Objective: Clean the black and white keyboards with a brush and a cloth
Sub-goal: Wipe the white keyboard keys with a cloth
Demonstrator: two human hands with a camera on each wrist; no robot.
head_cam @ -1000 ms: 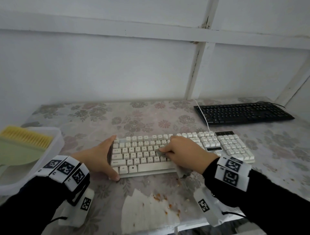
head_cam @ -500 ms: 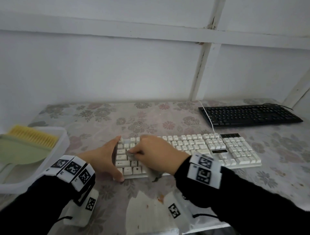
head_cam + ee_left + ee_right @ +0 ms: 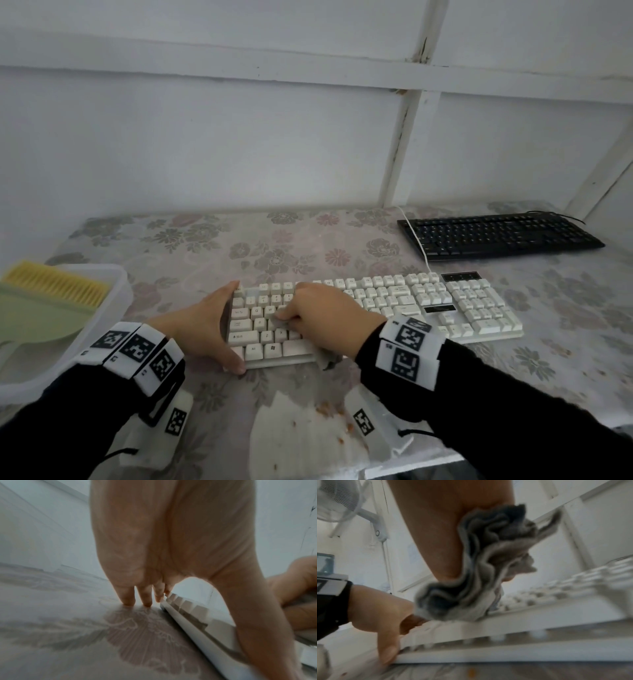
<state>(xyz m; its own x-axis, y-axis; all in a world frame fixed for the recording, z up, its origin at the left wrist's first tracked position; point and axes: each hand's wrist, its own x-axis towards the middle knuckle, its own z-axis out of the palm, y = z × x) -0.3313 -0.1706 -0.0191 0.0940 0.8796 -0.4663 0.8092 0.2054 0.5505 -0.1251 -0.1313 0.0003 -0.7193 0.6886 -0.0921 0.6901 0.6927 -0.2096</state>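
The white keyboard (image 3: pixel 411 301) lies across the middle of the flowered table. My left hand (image 3: pixel 219 325) rests flat against its left end, fingers (image 3: pixel 128 595) straight down to the table and the thumb along the front corner. My right hand (image 3: pixel 329 315) presses a bunched grey cloth (image 3: pixel 488 563) onto the keys at the left part of the keyboard (image 3: pixel 522 622). A tail of the cloth (image 3: pixel 329 359) hangs over the front edge. The black keyboard (image 3: pixel 496 236) sits at the back right, untouched. A yellow-bristled brush (image 3: pixel 58 284) lies in a tub on the left.
The clear plastic tub (image 3: pixel 116 308) at the left edge also holds a pale green dustpan (image 3: pixel 34 315). A white paper sheet (image 3: pixel 301 442) with orange crumbs lies at the table's front edge. The white keyboard's cable (image 3: pixel 416 240) runs past the black keyboard. A wall backs the table.
My right hand has slid the cloth leftward over the keys, from the keyboard's middle to its left part. The left hand has stayed at the left end.
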